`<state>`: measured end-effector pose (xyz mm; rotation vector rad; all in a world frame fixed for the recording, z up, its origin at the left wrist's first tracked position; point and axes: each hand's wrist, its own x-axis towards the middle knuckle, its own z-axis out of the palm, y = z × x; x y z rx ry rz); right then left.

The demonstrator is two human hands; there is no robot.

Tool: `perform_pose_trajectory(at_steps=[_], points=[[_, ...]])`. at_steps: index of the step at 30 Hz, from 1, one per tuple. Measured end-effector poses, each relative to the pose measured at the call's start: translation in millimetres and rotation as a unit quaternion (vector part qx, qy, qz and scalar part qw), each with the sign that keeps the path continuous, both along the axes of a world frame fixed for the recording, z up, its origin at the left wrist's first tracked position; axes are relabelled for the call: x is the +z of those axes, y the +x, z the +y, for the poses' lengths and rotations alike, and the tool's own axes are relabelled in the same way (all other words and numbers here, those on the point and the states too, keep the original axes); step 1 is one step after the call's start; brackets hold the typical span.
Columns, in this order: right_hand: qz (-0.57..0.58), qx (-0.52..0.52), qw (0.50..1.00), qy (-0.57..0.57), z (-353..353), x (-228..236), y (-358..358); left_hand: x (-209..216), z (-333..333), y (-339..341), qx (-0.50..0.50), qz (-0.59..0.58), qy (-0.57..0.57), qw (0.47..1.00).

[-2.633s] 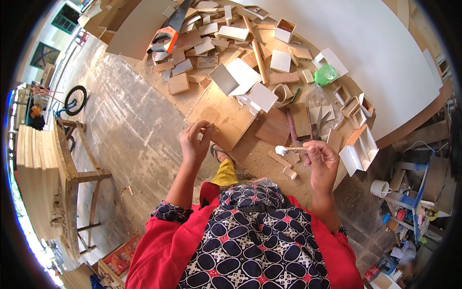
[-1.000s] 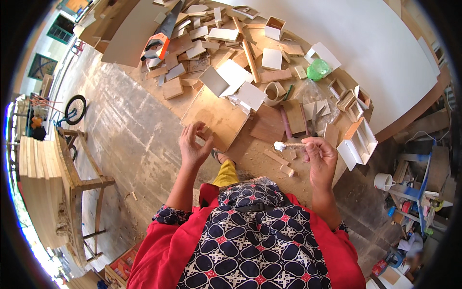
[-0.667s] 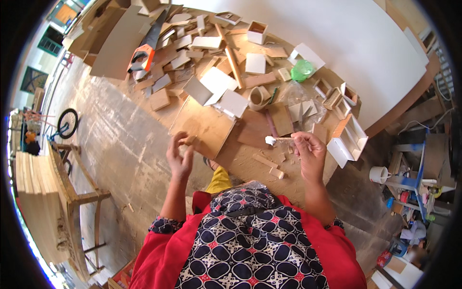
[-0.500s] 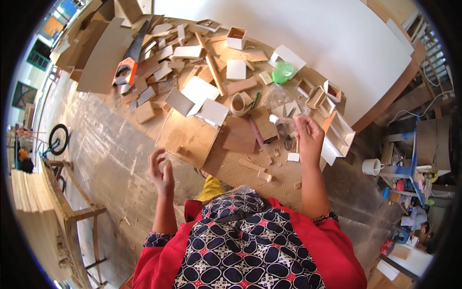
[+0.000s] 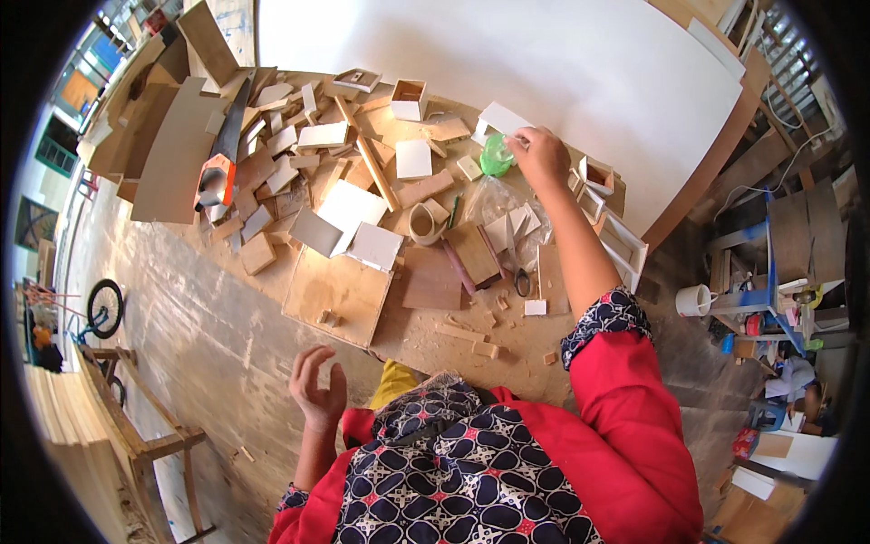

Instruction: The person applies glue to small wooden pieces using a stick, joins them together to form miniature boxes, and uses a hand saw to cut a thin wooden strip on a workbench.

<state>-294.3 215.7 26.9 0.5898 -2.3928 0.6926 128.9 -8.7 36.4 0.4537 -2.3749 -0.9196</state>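
Observation:
My right hand [image 5: 539, 154] is stretched far forward over the littered floor, its fingers curled beside a green plastic bag [image 5: 495, 156] and a white card piece [image 5: 501, 118]. What the fingers hold is hidden. My left hand [image 5: 317, 390] hangs close to my body with the fingers spread and nothing in it, just below a square plywood panel [image 5: 335, 290]. Under my right forearm lie a clear plastic bag [image 5: 507, 204] and a pair of scissors [image 5: 518, 272]. A tape roll [image 5: 421, 222] sits left of them.
Several wood and white card offcuts cover the floor ahead. A saw with an orange handle [image 5: 217, 172] lies at the left. A large white board [image 5: 507, 54] fills the far side. A white mug [image 5: 696, 299] stands right. A wooden bench [image 5: 136, 426] and a bicycle wheel [image 5: 104, 308] are left.
My right hand, which held a small white-tipped stick near my lap, has reached forward to the green bag. My left hand has dropped back toward my body and opened.

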Motion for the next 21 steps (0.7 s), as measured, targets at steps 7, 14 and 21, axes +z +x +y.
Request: perform_pose_trajectory(at_steps=[7, 14, 21], points=[[-0.231, 0.133, 0.964, 0.010, -27, 21, 60, -2, 13, 9, -0.028, -0.028, 0.046, 0.998], [-0.295, 0.108, 0.916, 0.251, -30, 18, 157, 1, 16, 7, -0.067, -0.032, 0.048, 0.996], [-0.362, 0.105, 0.921, 0.100, -6, -12, 146, 4, 16, 1, -0.069, -0.047, 0.055, 0.995]])
